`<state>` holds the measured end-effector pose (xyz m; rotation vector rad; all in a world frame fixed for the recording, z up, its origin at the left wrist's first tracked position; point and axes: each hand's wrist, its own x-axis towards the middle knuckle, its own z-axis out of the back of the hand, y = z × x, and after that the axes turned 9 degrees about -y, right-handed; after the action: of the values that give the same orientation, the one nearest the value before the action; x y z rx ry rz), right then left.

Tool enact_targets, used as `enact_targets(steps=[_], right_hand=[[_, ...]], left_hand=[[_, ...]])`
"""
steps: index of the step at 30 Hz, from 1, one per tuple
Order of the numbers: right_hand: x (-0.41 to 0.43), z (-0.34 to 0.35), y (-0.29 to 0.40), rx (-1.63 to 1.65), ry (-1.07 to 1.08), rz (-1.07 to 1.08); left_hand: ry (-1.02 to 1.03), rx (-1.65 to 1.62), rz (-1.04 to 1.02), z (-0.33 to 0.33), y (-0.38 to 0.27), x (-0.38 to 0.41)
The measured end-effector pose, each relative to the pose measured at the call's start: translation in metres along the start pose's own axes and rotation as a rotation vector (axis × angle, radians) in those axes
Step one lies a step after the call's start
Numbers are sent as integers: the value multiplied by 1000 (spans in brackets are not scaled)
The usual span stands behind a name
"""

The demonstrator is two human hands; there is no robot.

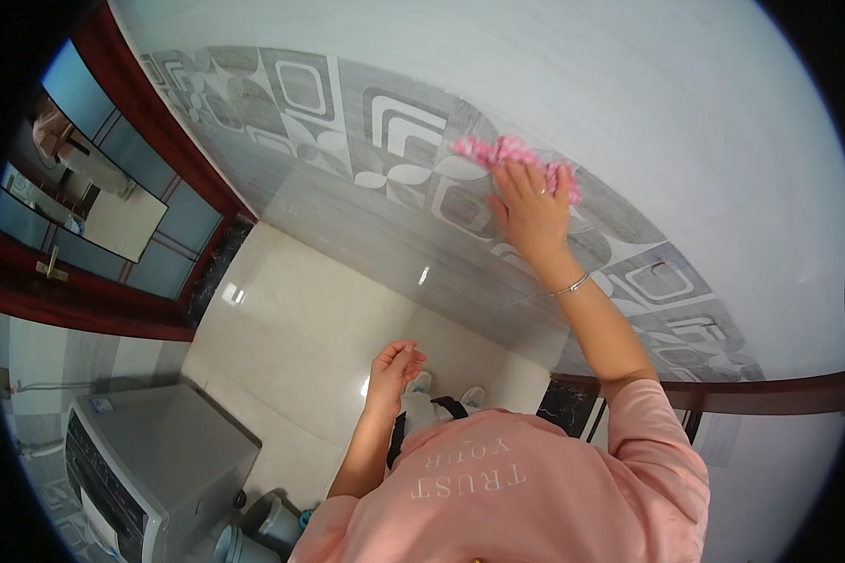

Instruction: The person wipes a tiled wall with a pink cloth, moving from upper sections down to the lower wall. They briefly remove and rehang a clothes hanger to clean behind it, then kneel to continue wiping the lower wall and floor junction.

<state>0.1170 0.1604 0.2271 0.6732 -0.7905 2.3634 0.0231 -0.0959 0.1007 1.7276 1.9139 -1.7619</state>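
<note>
Against the patterned tile band [405,127] of the wall, my right hand [533,211] presses a crumpled pink-and-white cloth [510,151]. Its fingers lie over the cloth's lower edge, and part of the cloth spreads out past the fingertips. A ring and a bracelet are on this hand and wrist. My left hand [396,369] hangs low in front of my body, above the floor, with its fingers loosely curled. I see nothing in it, and it touches no surface.
A grey top-loading washing machine [172,440] stands at lower left, with grey buckets [274,517] beside it. At left is a red-brown framed door [204,169] with glass panes. The glossy tiled floor [289,302] meets the wall. A hook [656,267] sits on the tiles at right.
</note>
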Motion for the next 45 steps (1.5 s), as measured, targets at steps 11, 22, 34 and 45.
enact_targets(steps=[11, 22, 34, 45], right_hand=[[36, 9, 10, -33, 14, 19], [43, -32, 30, 111, -36, 196], [33, -61, 49, 221, -52, 320], [135, 29, 48, 243, -345, -124]], left_hand=[[49, 41, -68, 2, -22, -16], [10, -15, -75, 8, -19, -19], [-56, -29, -118, -20, -11, -26], [-142, -53, -52, 13, -9, -8]])
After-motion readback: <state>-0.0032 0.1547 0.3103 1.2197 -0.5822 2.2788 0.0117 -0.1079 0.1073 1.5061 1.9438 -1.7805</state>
